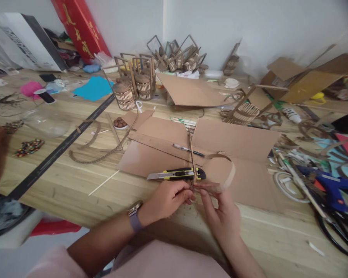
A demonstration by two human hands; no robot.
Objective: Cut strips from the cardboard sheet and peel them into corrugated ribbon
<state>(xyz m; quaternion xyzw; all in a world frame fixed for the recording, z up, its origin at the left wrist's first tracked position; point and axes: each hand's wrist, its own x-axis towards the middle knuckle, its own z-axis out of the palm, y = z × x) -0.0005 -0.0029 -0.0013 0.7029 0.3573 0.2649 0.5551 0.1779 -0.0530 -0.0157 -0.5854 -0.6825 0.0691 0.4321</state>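
Our left hand [168, 199] pinches a thin cardboard strip [191, 154]; right hand [224, 218] grips the cardboard loop [231, 172]; utility knife [176, 174] lies just beyond, far side.

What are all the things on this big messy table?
cardboard loop: one, brown, at the right hand's fingertips
cardboard stick: one, brown, standing up from the left hand's fingertips
utility knife: one, yellow and black, on the cardboard just beyond the hands
pen: one, dark, on the cardboard
cardboard sheets: several, brown, flat mid-table
cardboard baskets: several, brown, back by the wall
glue gun: one, blue, far right
scissors: one, black, right edge
paper sheet: one, teal, back left
table: one, light wood
watch: one, purple strap, left wrist
left hand: pinching the stick
right hand: pinching the loop
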